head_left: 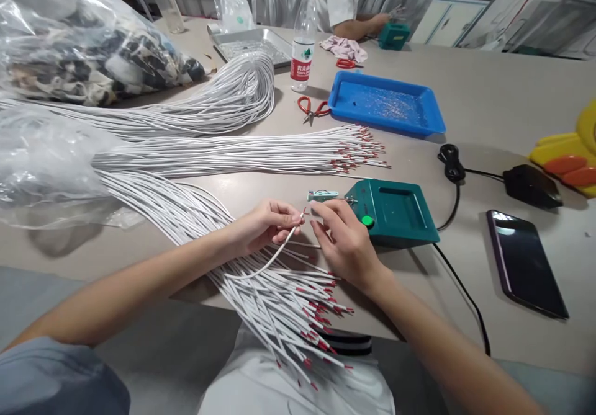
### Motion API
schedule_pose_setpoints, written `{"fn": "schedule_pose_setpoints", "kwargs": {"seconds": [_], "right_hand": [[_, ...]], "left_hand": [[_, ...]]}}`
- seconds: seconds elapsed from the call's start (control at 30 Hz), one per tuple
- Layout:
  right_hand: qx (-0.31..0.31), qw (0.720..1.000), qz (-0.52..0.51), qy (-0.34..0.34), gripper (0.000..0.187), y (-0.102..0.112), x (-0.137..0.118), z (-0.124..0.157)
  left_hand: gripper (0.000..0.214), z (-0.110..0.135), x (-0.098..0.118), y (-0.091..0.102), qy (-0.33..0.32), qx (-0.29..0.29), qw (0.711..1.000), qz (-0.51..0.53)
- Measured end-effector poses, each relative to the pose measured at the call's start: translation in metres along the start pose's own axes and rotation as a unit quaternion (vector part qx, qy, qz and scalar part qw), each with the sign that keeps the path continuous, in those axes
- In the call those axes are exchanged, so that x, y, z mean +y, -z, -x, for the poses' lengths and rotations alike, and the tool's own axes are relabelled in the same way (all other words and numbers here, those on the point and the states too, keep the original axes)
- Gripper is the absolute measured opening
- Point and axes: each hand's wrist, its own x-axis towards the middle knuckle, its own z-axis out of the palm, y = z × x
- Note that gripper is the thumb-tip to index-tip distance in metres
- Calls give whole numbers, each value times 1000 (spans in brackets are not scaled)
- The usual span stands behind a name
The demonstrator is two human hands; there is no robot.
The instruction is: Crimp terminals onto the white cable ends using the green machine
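My left hand (274, 226) pinches a white cable (282, 249) close to its end, where thin red wires stick out. Just right of that end is my right hand (347, 238), its thumb and fingers apart with no object visible between them. Behind the right hand sits a small green machine (405, 213) with a bright green button (367, 221) and a metal tip on its left side. A pale clipper-like tool (323, 195) lies beside that tip. Under my left forearm a loose bundle of white cables (261, 294) with red ends spreads over the table's front edge.
Beyond lie a second cable bundle (223, 154), a looped one (233, 95), red-handled cutters (311, 110), a blue tray (386, 105) and a bottle (302, 49). Rightward are a phone (526, 263) and a black pedal-like block (532, 187). Across the table, another person's hand (379, 23) works.
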Motion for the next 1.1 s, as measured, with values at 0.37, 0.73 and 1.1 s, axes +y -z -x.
{"fn": "schedule_pose_setpoints", "kwargs": {"seconds": [0.37, 0.73, 1.1], "right_hand": [[-23, 994, 90, 54, 15, 0, -3, 0], [-188, 696, -529, -447, 24, 17, -39, -11], [-223, 906, 345, -103, 23, 45, -10, -40]], "left_hand": [[18, 0, -5, 3, 28, -58, 998, -18], [14, 3, -14, 12, -498, 58, 681, -533], [43, -15, 2, 15, -184, 100, 933, -293]]}}
